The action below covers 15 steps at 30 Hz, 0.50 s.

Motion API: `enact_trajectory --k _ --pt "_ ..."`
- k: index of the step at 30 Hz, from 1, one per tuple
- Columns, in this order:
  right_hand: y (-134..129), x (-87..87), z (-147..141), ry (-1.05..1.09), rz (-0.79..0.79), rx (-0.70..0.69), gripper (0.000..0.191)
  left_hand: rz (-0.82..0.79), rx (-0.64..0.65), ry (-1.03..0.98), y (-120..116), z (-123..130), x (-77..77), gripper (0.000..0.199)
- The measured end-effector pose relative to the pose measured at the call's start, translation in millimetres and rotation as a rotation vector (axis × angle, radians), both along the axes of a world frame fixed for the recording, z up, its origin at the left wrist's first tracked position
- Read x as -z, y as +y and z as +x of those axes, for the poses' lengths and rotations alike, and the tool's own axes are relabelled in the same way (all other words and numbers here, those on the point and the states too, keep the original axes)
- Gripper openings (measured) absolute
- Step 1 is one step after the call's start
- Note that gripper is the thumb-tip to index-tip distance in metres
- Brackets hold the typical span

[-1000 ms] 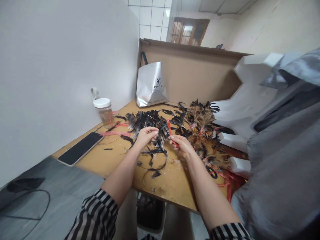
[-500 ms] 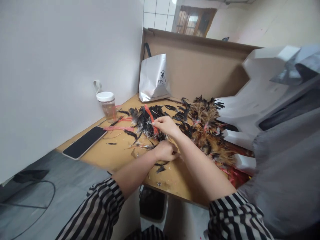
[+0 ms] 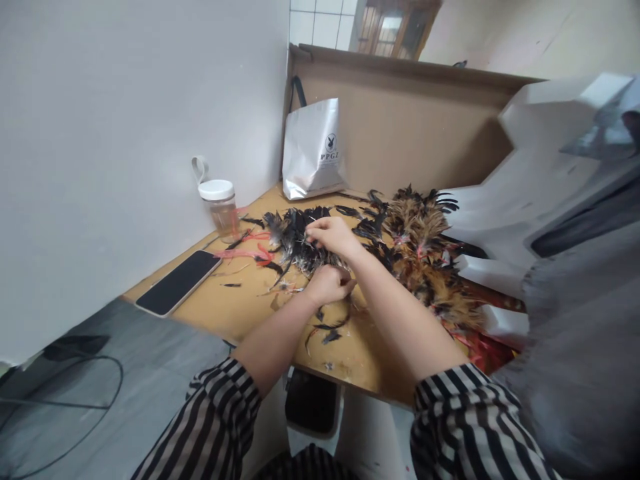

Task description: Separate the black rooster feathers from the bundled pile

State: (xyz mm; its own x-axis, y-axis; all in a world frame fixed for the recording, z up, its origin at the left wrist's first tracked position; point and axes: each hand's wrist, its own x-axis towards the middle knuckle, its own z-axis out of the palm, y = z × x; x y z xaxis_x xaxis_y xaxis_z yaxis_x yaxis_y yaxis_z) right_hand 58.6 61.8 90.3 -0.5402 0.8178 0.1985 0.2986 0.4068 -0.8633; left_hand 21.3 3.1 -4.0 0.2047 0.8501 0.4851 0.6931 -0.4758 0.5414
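Observation:
A pile of black feathers with pale quills lies on the wooden table. My right hand is over the pile, thumb and fingertips pinched together among the feathers. Whatever is between the fingertips is too small to make out. Just below, nearer to me, my left hand is curled closed at the pile's front edge, and its contents are hidden. Red plastic strips lie left of the pile. Loose dark feathers are scattered in front of my left hand.
Brown feather bundles with red ties lie to the right, beside white foam pieces. A phone and a lidded cup are at the left by the wall. A silver bag stands at the back against a cardboard panel.
The red strip that my right hand held over the feathers is out of its fingers; more red now lies left of the pile. My left hand has shifted slightly up toward the pile.

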Motion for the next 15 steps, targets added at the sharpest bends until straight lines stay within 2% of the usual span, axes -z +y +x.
enact_trajectory --k 3,7,11,15 --pt "15.1 10.3 48.4 0.118 -0.038 0.171 0.018 0.061 0.002 -0.097 3.3 -1.9 -2.3 0.029" --pt "34.6 41.2 98.7 0.130 -0.088 0.367 0.022 0.013 -0.110 -0.482 7.5 -9.0 -9.8 0.034" --pt "49.6 73.4 112.7 0.095 -0.076 0.449 0.025 -0.021 -0.256 -0.821 12.7 -22.3 -17.6 0.035" --pt "56.2 99.6 105.2 0.078 0.065 0.471 0.024 0.058 -0.288 -0.942 14.0 -34.9 -23.8 0.033"
